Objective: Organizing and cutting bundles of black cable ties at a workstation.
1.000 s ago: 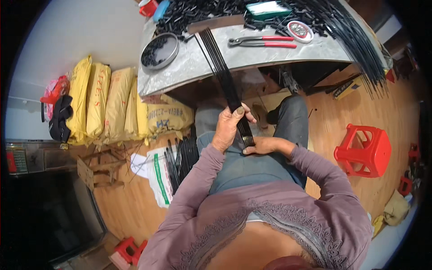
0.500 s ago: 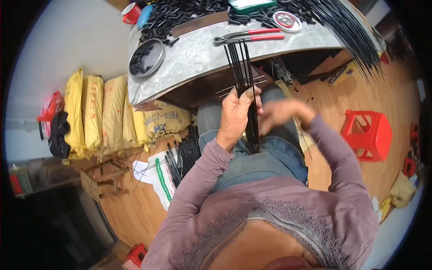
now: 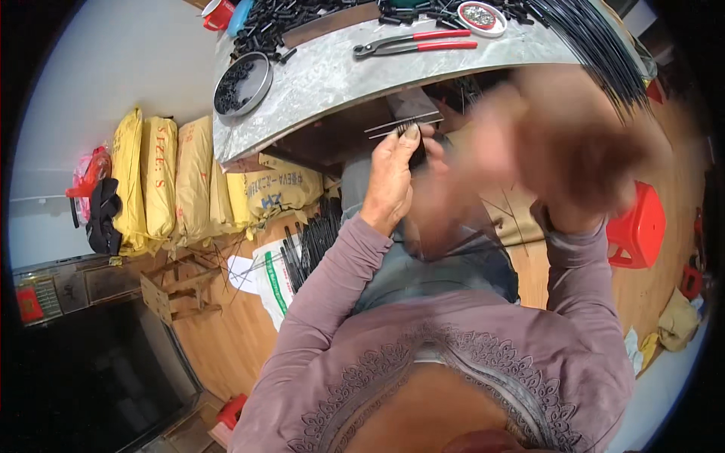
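Note:
My left hand (image 3: 393, 175) is closed around a bundle of thin black rods (image 3: 420, 151) just below the table's front edge. Only a short part of the bundle shows above the thumb; its lower part is hidden behind blur. My right hand (image 3: 559, 143), raised high and large in the picture, is smeared by motion, so its fingers and anything in them cannot be made out. On the grey tabletop (image 3: 325, 83) lie pincers (image 3: 445, 39) with red handles. Left of them stands a round dish (image 3: 264, 89) with small black pieces.
Black tube pieces (image 3: 260, 34) are heaped along the table's back, near a round lidless tin (image 3: 495, 29) of small metal bits. Long black rods (image 3: 596, 49) overhang the right edge. Yellow sacks (image 3: 158, 177) line the left wall; a red stool (image 3: 648, 226) stands at right.
My right hand has swung up and right from beside the bundle, toward the camera. The bundle no longer stands tall above my left hand; only short ends show there.

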The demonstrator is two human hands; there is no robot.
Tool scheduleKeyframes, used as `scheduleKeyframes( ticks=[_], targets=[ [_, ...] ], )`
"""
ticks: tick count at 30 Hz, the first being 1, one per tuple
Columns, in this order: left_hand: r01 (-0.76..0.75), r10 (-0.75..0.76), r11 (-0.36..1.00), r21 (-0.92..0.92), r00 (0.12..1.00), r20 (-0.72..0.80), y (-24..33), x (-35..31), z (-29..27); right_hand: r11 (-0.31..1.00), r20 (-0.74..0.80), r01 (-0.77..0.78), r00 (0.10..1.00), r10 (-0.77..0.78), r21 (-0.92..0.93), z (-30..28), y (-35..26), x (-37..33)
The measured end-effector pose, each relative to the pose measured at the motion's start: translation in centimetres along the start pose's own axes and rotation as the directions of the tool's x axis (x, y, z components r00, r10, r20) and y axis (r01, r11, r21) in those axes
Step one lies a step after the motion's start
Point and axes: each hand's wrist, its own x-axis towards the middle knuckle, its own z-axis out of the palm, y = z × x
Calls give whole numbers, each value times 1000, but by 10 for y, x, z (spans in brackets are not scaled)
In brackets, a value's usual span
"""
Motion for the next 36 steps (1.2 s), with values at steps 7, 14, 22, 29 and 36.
scheduleKeyframes(
  ticks=[7, 14, 22, 29, 36],
  targets=[
    [19, -14, 995, -93, 999, 51, 5, -4, 9, 252, -219, -218, 975, 22, -943, -76, 70, -21],
    [37, -36, 995, -89, 999, 13, 4, -3, 10, 291, -213, -229, 973, 88, -929, -85, 70, -20],
    [17, -17, 999, -35, 1000, 7, 10, 0, 6, 297, -222, -241, 970, 96, -924, -97, 57, -17],
    [-18, 16, 998, 61, 999, 28, 4, 1, 0, 728, -301, -604, 795, 526, -324, -122, 47, -36],
    [10, -45, 983, 185, 982, 184, 17, 10, -12, 858, 64, -488, 862, 502, -164, -76, 127, -39]
  ],
)
